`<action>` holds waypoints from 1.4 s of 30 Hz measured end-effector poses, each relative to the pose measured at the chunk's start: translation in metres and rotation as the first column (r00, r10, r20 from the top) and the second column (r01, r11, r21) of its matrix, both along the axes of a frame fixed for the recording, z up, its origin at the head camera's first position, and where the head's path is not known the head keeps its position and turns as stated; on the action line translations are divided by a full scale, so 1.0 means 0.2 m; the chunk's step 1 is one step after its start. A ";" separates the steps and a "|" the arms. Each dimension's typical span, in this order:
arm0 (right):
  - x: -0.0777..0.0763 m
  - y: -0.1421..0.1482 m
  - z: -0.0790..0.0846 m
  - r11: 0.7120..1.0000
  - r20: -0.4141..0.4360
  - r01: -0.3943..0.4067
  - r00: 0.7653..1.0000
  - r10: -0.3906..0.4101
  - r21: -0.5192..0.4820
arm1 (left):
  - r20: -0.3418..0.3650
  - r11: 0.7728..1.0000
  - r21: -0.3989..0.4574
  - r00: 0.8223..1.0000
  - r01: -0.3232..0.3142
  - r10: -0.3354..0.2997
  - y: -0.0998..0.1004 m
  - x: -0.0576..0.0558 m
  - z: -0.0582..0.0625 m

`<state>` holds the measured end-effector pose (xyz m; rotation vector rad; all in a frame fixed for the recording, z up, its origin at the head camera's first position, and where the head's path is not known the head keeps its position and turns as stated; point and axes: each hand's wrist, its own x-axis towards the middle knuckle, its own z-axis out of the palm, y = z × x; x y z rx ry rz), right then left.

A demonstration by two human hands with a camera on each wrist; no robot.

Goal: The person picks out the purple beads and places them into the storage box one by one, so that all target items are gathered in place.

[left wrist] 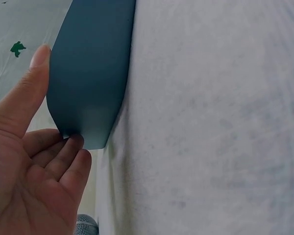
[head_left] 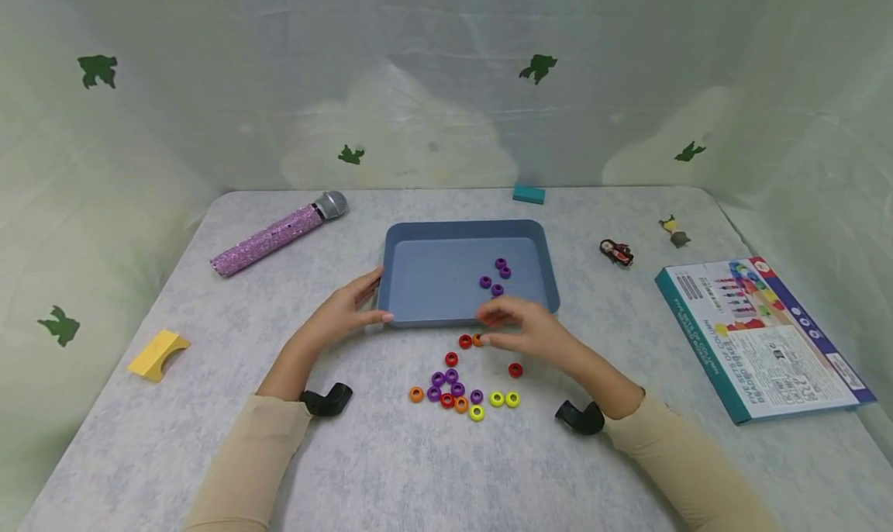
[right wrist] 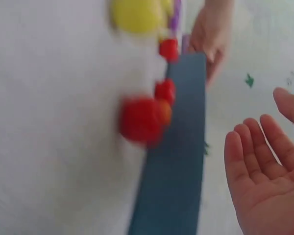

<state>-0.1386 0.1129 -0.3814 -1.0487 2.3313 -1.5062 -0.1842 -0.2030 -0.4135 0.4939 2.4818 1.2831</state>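
With the left hand [head_left: 340, 309], the near-left corner of a blue rectangular tray [head_left: 436, 276] is held between thumb and fingers, while the empty, loose-fingered right hand [head_left: 532, 330] is held over its near rim, between small round purple beads [head_left: 485, 283] inside and red beads [head_left: 465, 343] outside.

You are at a pale, mottled tabletop [head_left: 418, 470] inside what looks like a small staged booth [head_left: 816, 59], furnished as a play area. Creased, whitish-green sheeting [head_left: 432, 20] hangs behind it and along both sides, walling it off. Dark green irregular shapes [head_left: 98, 70] are scattered over the sheeting. The play look comes from bright beads [head_left: 447, 404], a glittery purple microphone [head_left: 275, 239], a small doll-like figure [head_left: 617, 253] and a printed cardboard box [head_left: 774, 342] around you. What kind of building holds it is unclear.
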 end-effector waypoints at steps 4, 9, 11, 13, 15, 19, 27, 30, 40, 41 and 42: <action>0.07 0.00 -0.10 0.996 0.049 -0.066 0.997 0.063 0.067 | -0.005 1.000 0.006 1.000 0.005 -0.005 0.00 0.00 0.00; 0.12 -0.01 -0.19 0.977 0.114 -0.136 0.986 0.119 0.164 | 0.002 1.000 0.009 1.000 0.008 -0.008 0.00 0.00 0.00; 0.13 -0.01 -0.20 0.963 0.108 -0.172 0.982 0.152 0.207 | 0.003 1.000 0.006 1.000 0.008 -0.008 0.00 0.00 0.00; 0.14 -0.02 -0.21 0.948 0.096 -0.201 0.979 0.182 0.247 | 0.010 1.000 0.004 1.000 0.005 -0.006 0.02 0.02 0.04; 0.15 -0.03 -0.20 0.936 0.078 -0.219 0.976 0.205 0.276 | 0.014 1.000 0.004 1.000 0.002 -0.002 0.02 0.02 0.05; 0.15 -0.04 -0.20 0.923 0.048 -0.234 0.972 0.230 0.305 | 0.005 1.000 -0.009 1.000 0.000 0.000 0.01 0.01 0.03; 0.12 -0.04 -0.17 0.940 0.021 -0.156 0.987 0.157 0.304 | -0.026 1.000 -0.019 1.000 -0.001 0.000 0.00 0.00 0.00; 0.06 -0.02 -0.12 0.967 0.002 -0.082 0.996 0.084 0.241 | -0.005 1.000 -0.026 1.000 -0.002 0.002 0.00 0.01 0.02; -0.25 0.03 -0.11 0.966 -0.026 0.222 0.975 -0.221 0.132 | 0.011 1.000 -0.006 1.000 -0.001 0.002 0.04 0.05 0.11; -0.28 0.03 -0.12 0.961 -0.011 0.236 0.971 -0.237 0.145 | 0.012 1.000 -0.010 1.000 -0.003 0.003 0.04 0.05 0.10; -0.30 0.03 -0.13 0.955 -0.002 0.247 0.968 -0.250 0.163 | 0.009 1.000 -0.015 1.000 0.001 -0.001 0.03 0.04 0.08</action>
